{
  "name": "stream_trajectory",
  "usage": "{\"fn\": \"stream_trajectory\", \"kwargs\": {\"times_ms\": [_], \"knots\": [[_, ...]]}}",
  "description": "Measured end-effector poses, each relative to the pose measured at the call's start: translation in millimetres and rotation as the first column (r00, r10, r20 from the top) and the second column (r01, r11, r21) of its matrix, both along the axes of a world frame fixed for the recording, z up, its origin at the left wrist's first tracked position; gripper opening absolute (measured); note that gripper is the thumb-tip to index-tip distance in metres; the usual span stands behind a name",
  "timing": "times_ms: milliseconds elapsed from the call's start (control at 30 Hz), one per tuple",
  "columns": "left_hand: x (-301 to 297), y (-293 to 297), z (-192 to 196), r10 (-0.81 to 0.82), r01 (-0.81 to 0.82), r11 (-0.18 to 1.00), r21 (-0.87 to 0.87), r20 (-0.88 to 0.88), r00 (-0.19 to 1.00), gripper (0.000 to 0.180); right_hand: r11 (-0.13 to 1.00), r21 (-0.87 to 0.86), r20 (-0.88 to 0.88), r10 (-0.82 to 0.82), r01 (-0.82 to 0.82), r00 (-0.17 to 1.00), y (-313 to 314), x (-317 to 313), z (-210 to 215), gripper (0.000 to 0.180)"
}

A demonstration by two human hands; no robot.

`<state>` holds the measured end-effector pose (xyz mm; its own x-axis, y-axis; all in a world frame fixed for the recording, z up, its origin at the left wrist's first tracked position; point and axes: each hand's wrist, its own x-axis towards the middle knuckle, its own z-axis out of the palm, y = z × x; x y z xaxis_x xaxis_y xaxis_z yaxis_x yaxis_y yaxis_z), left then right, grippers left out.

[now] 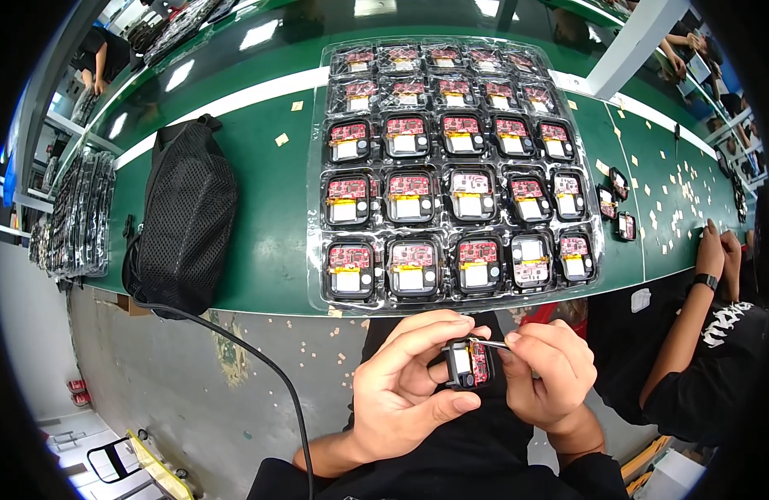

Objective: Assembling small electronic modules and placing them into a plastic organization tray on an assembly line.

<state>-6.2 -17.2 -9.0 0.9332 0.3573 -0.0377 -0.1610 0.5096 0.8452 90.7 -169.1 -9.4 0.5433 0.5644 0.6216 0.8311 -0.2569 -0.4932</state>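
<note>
Above my lap, just off the table's front edge, my left hand (393,392) grips a small black device housing (461,382) between thumb and fingers. The housing has rounded corners and holds a red circuit board (481,364) beside a white block. My right hand (551,371) pinches thin metal tweezers (494,343), whose tip meets the upper edge of the housing. What the tip grips is too small to tell. Beyond my hands, a clear plastic tray (314,279) carries rows of similar housings with red boards, white blocks and yellow strips.
A black mesh bag (189,208) lies left of the tray, with a black cable (284,383) hanging past my left forearm. Stacked trays (76,217) stand far left. Several loose housings (625,226) and paper bits lie at right, near a co-worker's arm (684,329). A white post (639,50) rises behind.
</note>
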Motion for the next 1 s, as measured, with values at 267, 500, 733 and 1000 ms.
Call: {"fn": "stream_trajectory", "kwargs": {"times_ms": [267, 500, 733, 1000], "knots": [[-0.4, 2.4, -2.8, -0.011, 0.011, 1.000, 0.009, 0.004, 1.000, 0.065, 0.999, 0.006, -0.090, 0.033, -0.032, 0.995, 1.6, 5.2, 6.9, 0.022], [-1.3, 7.7, -9.1, -0.109, 0.106, 0.994, 0.026, 0.154, 0.982, 0.057, 0.999, -0.018, -0.100, 0.045, -0.047, 0.994, 1.3, 7.1, 8.4, 0.022], [-0.5, 8.0, -8.1, -0.111, 0.104, 0.993, 0.057, 0.145, 0.983, 0.057, 0.999, -0.014, -0.164, 0.047, -0.050, 0.985, 2.1, 4.5, 8.7, 0.022], [-1.6, 8.1, -7.0, -0.101, 0.094, 0.994, 0.057, 0.137, 0.985, 0.058, 0.999, -0.048, -0.052, 0.018, -0.020, 0.998, 2.7, 2.8, 6.8, 0.024]]}}
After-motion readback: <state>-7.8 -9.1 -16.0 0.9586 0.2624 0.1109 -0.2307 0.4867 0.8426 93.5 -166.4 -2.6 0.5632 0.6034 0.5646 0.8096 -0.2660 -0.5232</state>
